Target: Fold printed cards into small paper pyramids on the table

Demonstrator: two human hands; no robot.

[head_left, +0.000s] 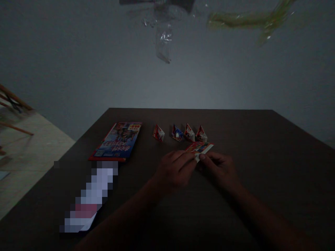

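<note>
Between my two hands, just above the table, is a piece of printed paper (201, 148) in red, yellow and white, partly folded. My left hand (176, 169) grips its left side, the fingers lying over the paper. On the right, my right hand (221, 167) pinches the near edge with the thumb on top; its other fingers are partly hidden beneath. Beyond the paper stands a row of several small folded paper shapes with pointed tops, among them a red and white one (158, 133) at the left and a blue one (177, 133) beside it.
A stack of colourful printed leaflets (117, 139) lies at the table's left. Nearer me is a phone-like lit object (91, 195), pixelated over. The dark table (248, 129) meets a grey wall (222, 76) with tape and clear plastic on it. Wooden legs (17, 129) stand on the left floor.
</note>
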